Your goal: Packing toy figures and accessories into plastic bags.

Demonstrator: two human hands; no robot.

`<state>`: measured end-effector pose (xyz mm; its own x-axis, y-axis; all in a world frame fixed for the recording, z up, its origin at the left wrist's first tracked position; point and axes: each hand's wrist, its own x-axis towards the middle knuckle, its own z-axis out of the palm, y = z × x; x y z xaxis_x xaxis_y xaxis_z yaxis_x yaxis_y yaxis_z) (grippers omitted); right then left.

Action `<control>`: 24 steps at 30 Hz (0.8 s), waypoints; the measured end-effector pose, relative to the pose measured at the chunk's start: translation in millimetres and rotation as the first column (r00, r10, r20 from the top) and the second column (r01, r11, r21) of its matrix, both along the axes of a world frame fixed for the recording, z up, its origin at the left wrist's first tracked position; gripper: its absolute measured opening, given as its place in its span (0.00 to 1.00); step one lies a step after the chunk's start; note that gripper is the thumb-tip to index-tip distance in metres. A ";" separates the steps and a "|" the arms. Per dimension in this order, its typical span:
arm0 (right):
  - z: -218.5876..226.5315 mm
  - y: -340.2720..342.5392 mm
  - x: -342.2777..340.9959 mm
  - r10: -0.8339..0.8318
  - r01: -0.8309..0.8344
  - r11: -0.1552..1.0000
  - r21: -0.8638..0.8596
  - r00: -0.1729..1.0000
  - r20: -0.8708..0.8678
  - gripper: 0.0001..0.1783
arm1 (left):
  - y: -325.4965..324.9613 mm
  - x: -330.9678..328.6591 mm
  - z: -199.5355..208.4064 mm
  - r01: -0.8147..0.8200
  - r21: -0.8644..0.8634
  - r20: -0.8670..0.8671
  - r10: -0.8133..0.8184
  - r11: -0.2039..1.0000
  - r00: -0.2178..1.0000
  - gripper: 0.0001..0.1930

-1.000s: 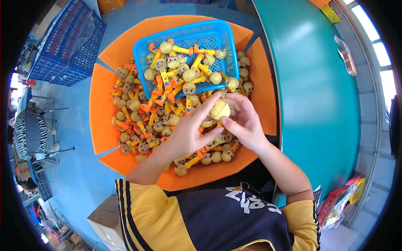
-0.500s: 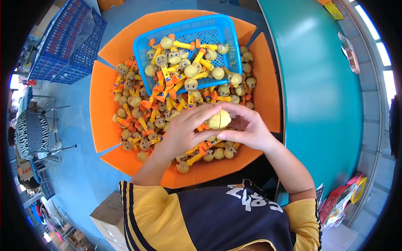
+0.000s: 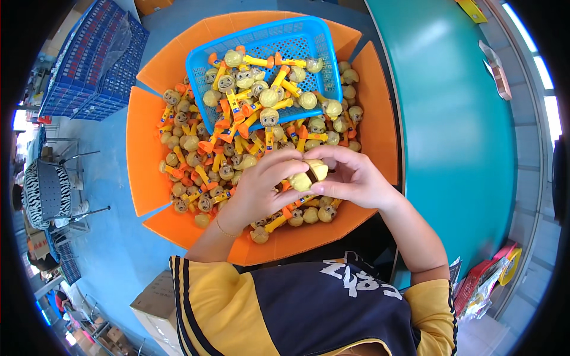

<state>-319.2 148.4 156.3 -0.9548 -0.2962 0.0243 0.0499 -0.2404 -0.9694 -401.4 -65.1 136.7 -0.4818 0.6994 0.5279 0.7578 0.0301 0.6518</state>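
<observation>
Between my two hands is a yellow rounded toy head (image 3: 319, 170), split along a seam into two halves with a dark gap between them. My left hand (image 3: 264, 181) pinches the left half with its fingers and thumb. The right half is gripped by my right hand (image 3: 351, 178), thumb below and fingers above. Just under the hands lie many toy figures (image 3: 227, 172) with the same yellow heads, yellow stems and orange feet. What the toy head contains is hidden.
An orange box (image 3: 144, 151) with spread flaps surrounds the toys. A blue plastic basket (image 3: 328, 44) with more figures rests on its far side. To the right stands a green table (image 3: 457, 136); stacked blue crates (image 3: 89, 65) are at the far left. A carton (image 3: 155, 308) sits near left.
The toy head's seam has gone from a thin line to a wide gap, its halves pulled apart and tilted. My left hand's grip has shifted slightly; the basket and toys stay in place.
</observation>
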 end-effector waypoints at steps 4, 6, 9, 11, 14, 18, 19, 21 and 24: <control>3.4 8.1 -3.0 -0.051 0.055 0.995 -0.081 0.998 0.046 0.28 | 4.4 -2.3 -10.5 0.114 0.208 0.090 -0.136 0.971 0.987 0.33; 1.6 6.4 -1.7 -0.068 0.072 0.991 -0.113 0.997 0.039 0.28 | 3.8 0.7 -15.9 0.112 0.247 0.130 -0.148 0.962 0.980 0.34; 1.1 9.5 -0.8 -0.057 0.076 0.980 -0.187 0.993 0.103 0.30 | 2.9 1.2 -11.2 0.110 0.304 0.151 -0.162 0.946 0.975 0.34; 1.9 10.9 -1.2 -0.026 0.065 0.972 -0.226 0.985 0.172 0.31 | 1.8 1.5 -7.6 0.113 0.326 0.134 -0.164 0.939 0.977 0.33; 3.4 10.8 -2.3 -0.067 0.097 0.975 -0.201 0.986 0.153 0.32 | 3.6 5.7 -7.3 0.096 0.338 0.192 -0.169 0.936 0.967 0.33; 2.3 9.5 -3.8 -0.075 0.098 0.973 -0.208 0.990 0.115 0.30 | 3.1 14.2 -6.5 0.000 0.360 0.411 -0.159 0.933 0.898 0.35; 2.3 9.7 -4.1 -0.087 0.109 0.975 -0.196 0.989 0.116 0.29 | 2.9 15.0 -5.1 -0.023 0.374 0.480 -0.172 0.927 0.860 0.34; 2.4 8.4 -5.2 -0.115 0.143 0.966 -0.217 0.984 0.136 0.29 | -1.1 8.6 -1.3 0.037 0.317 0.391 -0.166 0.948 0.905 0.29; 1.9 6.9 -4.4 -0.140 0.160 0.970 -0.181 0.983 0.120 0.27 | -7.4 1.0 -5.3 0.116 0.284 0.398 -0.227 0.952 0.889 0.19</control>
